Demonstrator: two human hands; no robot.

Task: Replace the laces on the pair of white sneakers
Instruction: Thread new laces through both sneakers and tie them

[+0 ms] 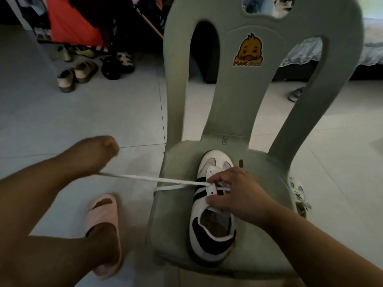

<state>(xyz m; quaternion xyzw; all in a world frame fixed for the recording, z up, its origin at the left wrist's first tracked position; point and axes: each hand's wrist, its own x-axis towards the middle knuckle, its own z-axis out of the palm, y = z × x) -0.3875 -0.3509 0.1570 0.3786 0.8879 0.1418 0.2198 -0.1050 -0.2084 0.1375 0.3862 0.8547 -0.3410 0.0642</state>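
A white sneaker (209, 228) with black stripes lies on the seat of a grey-green plastic chair (178, 214), toe pointing at the backrest. My right hand (234, 191) rests on its eyelet area, thumb and fingers pinching the upper. A white lace (149, 179) runs taut from the eyelets out to the left. My left hand (103, 148) is closed in a fist on the lace, pulled well left of the chair. A second strand of lace (167, 187) hangs over the seat's left edge. The other white sneaker (298, 193) lies on the floor behind the chair's right side, partly hidden.
My foot in a pink slipper (105, 224) stands on the tiled floor left of the chair. Several sandals (76, 76) and a stroller wheel (112, 68) sit at the back left under hanging clothes. A bed (371, 50) is at the far right.
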